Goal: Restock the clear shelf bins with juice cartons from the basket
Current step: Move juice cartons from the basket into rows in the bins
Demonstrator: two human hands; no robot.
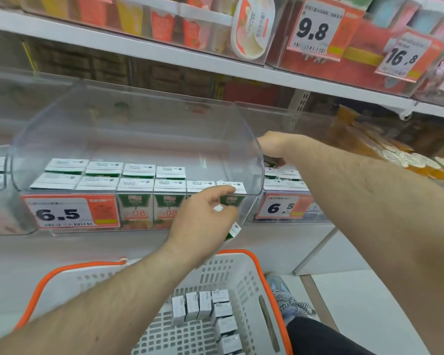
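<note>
Left hand (203, 221) grips a small green-and-white juice carton (233, 231) at the front right corner of the clear curved plastic shelf bin (128, 129). Same cartons, white tops and green "100%" fronts, sit in rows behind the grip. Right hand (272, 146) reaches into the neighbouring bin; its grip can't be made out. More cartons lie below in the white orange-rimmed basket (244, 272).

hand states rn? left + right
Left hand: holding a juice carton at the clear bin front.
Right hand: behind the bin wall; grip cannot be told.
</note>
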